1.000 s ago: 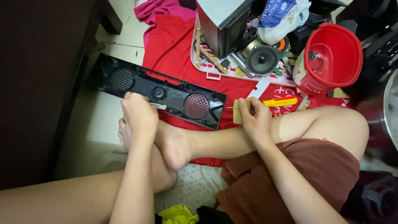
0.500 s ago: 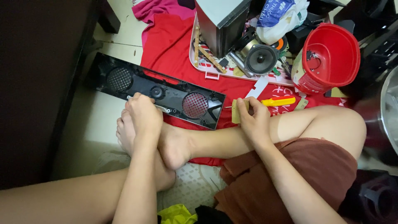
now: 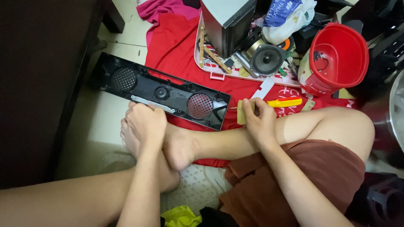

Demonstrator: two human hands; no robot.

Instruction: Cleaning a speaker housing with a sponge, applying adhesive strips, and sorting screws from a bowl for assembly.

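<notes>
Since a moment ago the left hand (image 3: pixel 145 122) has slid slightly along the long black plastic speaker panel (image 3: pixel 160 90) at centre left, fingers curled on its near edge over a foot. Right hand (image 3: pixel 260 120), centre frame, pinches a small tan card (image 3: pixel 241 112); a yellow-handled screwdriver (image 3: pixel 285 102) lies just beside it on the red cloth (image 3: pixel 176 46).

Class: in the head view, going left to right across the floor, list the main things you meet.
Black speaker panel → left hand → right hand → yellow-handled screwdriver → red bucket.
</notes>
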